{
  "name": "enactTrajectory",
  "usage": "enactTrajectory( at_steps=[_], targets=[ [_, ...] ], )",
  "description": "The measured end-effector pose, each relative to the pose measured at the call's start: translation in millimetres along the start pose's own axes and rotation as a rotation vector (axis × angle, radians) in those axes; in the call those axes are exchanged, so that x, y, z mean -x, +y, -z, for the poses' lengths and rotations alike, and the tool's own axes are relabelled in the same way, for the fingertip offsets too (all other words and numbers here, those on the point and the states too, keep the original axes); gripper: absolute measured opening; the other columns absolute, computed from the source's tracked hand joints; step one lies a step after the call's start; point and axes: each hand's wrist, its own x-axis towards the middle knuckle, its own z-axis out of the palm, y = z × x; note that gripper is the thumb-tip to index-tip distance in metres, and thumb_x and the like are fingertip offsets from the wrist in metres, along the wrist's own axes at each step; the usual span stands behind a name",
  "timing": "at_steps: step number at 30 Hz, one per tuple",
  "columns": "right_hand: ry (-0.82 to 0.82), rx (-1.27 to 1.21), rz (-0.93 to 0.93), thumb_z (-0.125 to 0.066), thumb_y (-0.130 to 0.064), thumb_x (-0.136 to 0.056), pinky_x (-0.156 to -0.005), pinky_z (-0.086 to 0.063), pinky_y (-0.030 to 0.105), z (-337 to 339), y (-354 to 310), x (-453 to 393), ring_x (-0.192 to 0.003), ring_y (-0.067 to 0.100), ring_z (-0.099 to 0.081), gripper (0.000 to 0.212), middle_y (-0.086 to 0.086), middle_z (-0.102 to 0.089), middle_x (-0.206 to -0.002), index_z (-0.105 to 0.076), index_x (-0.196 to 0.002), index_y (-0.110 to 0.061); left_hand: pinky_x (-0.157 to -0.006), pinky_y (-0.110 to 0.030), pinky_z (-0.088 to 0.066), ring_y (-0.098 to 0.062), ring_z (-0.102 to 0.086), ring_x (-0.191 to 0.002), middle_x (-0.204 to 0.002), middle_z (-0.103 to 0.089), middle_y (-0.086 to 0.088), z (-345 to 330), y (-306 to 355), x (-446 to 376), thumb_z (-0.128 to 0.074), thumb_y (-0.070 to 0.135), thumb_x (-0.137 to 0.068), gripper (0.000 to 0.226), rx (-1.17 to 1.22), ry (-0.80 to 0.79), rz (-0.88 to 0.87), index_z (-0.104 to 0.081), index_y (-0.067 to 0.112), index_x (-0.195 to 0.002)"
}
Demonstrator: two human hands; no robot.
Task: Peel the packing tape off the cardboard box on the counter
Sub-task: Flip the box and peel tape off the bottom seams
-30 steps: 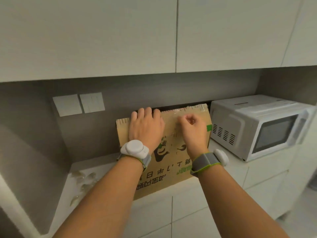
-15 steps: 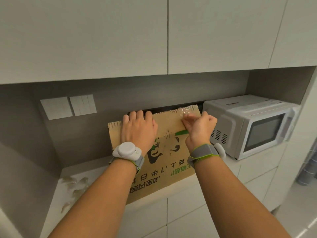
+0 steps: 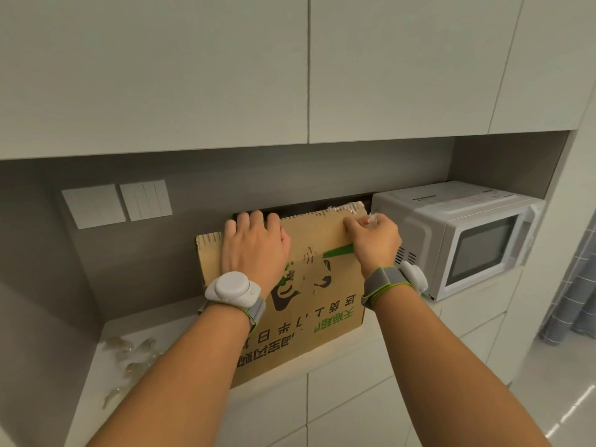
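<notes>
- Two pale wall plates (image 3: 117, 204) were seen side by side on the grey back wall at the far left, under the upper cabinets (image 3: 225, 69).
- Crumpled clear scraps (image 3: 130, 359) were scattered on the left part of the white counter (image 3: 380, 346), apart from the box.
- The cardboard box (image 3: 322, 314), flattened, was stood on the counter and leaned back against the wall, between the scraps and the microwave. Its long axis was set left to right along the wall, its printed face was turned toward the near side, and the print was upside down, so its top pointed down at the counter.
- The left hand (image 3: 254, 250) was laid flat on the upper left of the box face, with straight fingers hooked over the far top edge; nothing was gripped by it.
- A white device on a grey band (image 3: 233, 289) was worn on the left wrist.
- A green strip (image 3: 338, 251) was visible on the box face, just left of the right hand.
- The packing tape (image 3: 350, 208) was seen as clear, wrinkled film along the box's top right edge, running left to right.
- The right hand (image 3: 375, 241) was held at the top right corner with fingers curled, and a bunched end of clear tape was pinched in them.
- A like band (image 3: 388, 282) was worn on the right wrist.
- A white microwave (image 3: 458, 237) was stood on the counter just right of the box; whether the two touched could not be told.
</notes>
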Motion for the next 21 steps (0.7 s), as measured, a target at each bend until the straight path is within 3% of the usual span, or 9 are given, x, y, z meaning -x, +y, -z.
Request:
enactTrajectory(
  at_steps=[3,5,10,13,17,21],
  targets=[
    [0.024,0.064,0.041,-0.071,-0.030,-0.091,-0.090,-0.053,0.039,4.4,6.3,-8.2,-0.098,0.025,-0.064,0.017,0.007,-0.067,-0.106,-0.071,-0.100,-0.017,-0.075,-0.044,-0.035,-0.029,-0.053,-0.086,-0.093,-0.060,-0.009,0.5,-0.4,-0.3,-0.030,0.032,-0.103,0.035,0.003,-0.008,-0.001,-0.060,0.014,-0.104],
    [0.014,-0.014,0.048,-0.067,-0.029,-0.094,-0.087,-0.052,0.038,4.0,7.1,-9.0,-0.096,0.023,-0.061,0.009,0.006,-0.062,-0.110,-0.072,-0.097,-0.021,-0.076,-0.044,-0.035,-0.029,-0.053,-0.087,-0.094,-0.060,-0.010,0.3,-0.4,-0.5,-0.030,0.032,-0.103,0.035,0.003,-0.008,-0.003,-0.059,0.013,-0.106],
    [0.054,-0.148,0.011,-0.060,-0.023,-0.096,-0.078,-0.052,0.033,6.1,6.9,-6.6,-0.086,0.009,-0.060,0.007,-0.006,-0.065,-0.094,-0.065,-0.101,-0.022,-0.075,-0.044,-0.037,-0.029,-0.053,-0.087,-0.094,-0.061,-0.010,0.1,-0.4,0.2,-0.030,0.032,-0.103,0.034,0.002,-0.004,-0.007,-0.059,0.013,-0.105],
    [0.039,-0.092,0.102,-0.058,-0.017,-0.097,-0.081,-0.051,0.034,9.7,1.9,-10.2,-0.091,0.017,-0.062,0.019,-0.011,-0.060,-0.092,-0.059,-0.115,-0.020,-0.073,-0.044,-0.037,-0.029,-0.052,-0.085,-0.092,-0.060,-0.010,-0.3,-0.7,0.8,-0.031,0.032,-0.102,0.034,0.003,0.008,-0.013,-0.059,0.013,-0.104],
    [-0.044,0.078,0.298,-0.055,-0.020,-0.101,-0.088,-0.046,0.032,7.5,-5.7,-17.2,-0.100,0.020,-0.056,0.026,0.005,-0.057,-0.116,-0.064,-0.125,-0.019,-0.074,-0.044,-0.036,-0.028,-0.052,-0.084,-0.092,-0.059,-0.010,-0.6,-0.2,0.1,-0.032,0.032,-0.102,0.034,0.002,0.011,-0.008,-0.060,0.013,-0.104],
    [-0.261,0.253,0.455,-0.053,-0.021,-0.099,-0.086,-0.041,0.029,3.4,-10.1,-21.7,-0.100,0.016,-0.047,0.034,0.000,-0.048,-0.112,-0.065,-0.131,-0.028,-0.075,-0.044,-0.036,-0.029,-0.051,-0.086,-0.093,-0.059,-0.010,0.1,0.0,0.1,-0.030,0.032,-0.102,0.035,-0.001,-0.003,-0.006,-0.059,0.013,-0.106]
  ],
)
